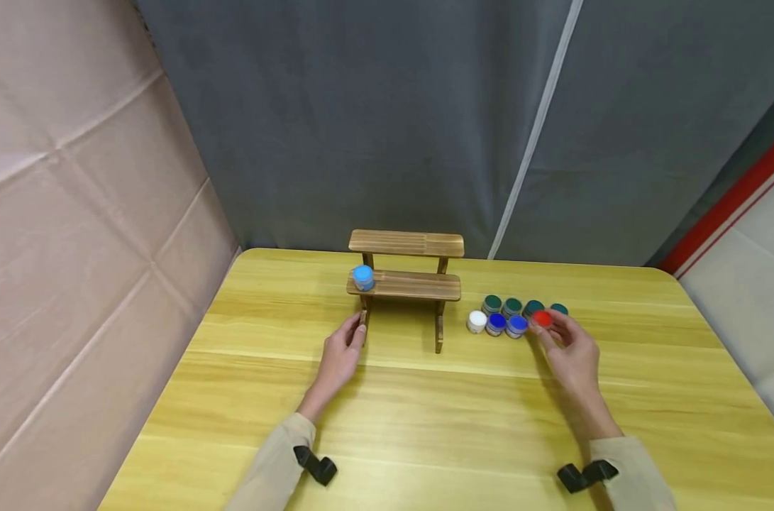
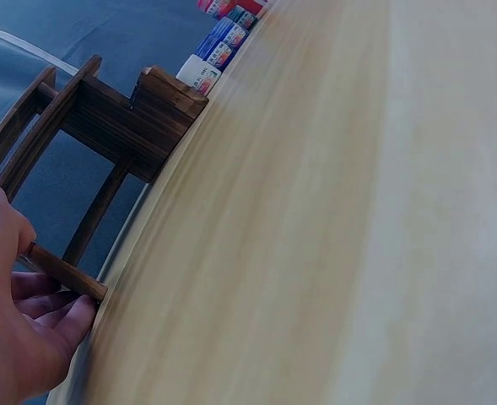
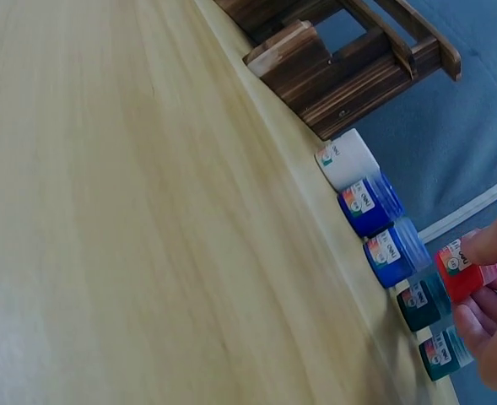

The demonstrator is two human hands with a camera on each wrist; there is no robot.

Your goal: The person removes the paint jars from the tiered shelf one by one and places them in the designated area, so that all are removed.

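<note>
A small two-tier wooden rack (image 1: 407, 285) stands near the back of the table. My left hand (image 1: 342, 349) grips its front left leg; in the left wrist view thumb and fingers lie on either side of that leg (image 2: 67, 272). On the left end of the lower shelf sits a light-blue paint jar (image 1: 363, 277). Off to the right, my right hand (image 1: 573, 353) pinches a red paint jar (image 3: 461, 268) between thumb and fingers. The right wrist view shows this jar raised above the tabletop, beside the green jars (image 3: 424, 302).
Left of the red jar stand a white jar (image 1: 477, 322) and two blue jars (image 1: 506, 326) in a row. Several green jars (image 1: 511, 306) line up behind them. A grey curtain (image 1: 374, 128) hangs behind the table's back edge (image 1: 284, 253).
</note>
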